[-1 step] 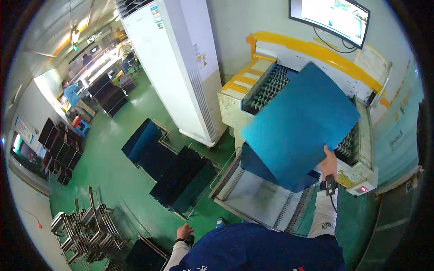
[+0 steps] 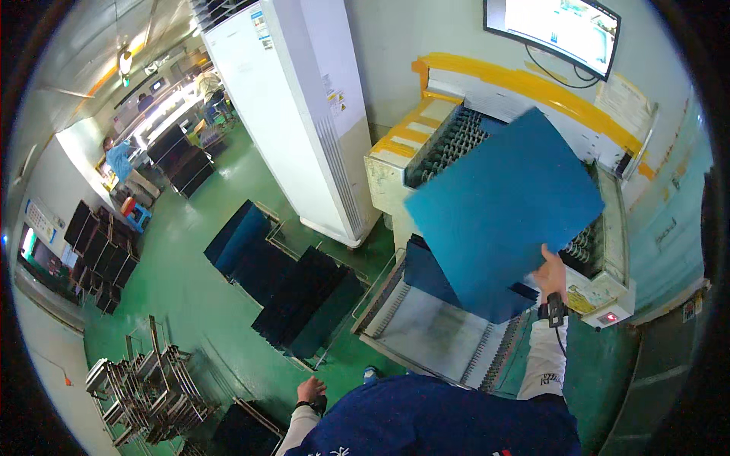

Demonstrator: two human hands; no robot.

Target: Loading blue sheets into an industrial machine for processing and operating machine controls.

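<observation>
A large flat blue panel [image 2: 506, 213] is tilted in front of the roller conveyor machine [image 2: 391, 163]. My right hand [image 2: 550, 275] grips it at its lower right edge, with the thumb showing on the near face and the other fingers partly hidden. Below it, a second dark blue panel [image 2: 428, 272] stands at the far end of a rack with toothed sides [image 2: 449, 330]. My left hand [image 2: 310, 391] hangs low beside my body, holding nothing, its fingers loosely bent and the thumb apart.
Racks of dark panels [image 2: 304, 296] stand on the green floor to the left. Bare metal racks [image 2: 152, 384] are heaped at lower left. A tall white air conditioner [image 2: 285, 114] stands beside the machine; a screen [image 2: 555, 34] hangs above. Far off, a person in blue [image 2: 119, 158] stands.
The held blue panel has turned slightly, its top corner shifting right and its sheen dulling. My right hand has moved only a little; my left hand looks unmoved.
</observation>
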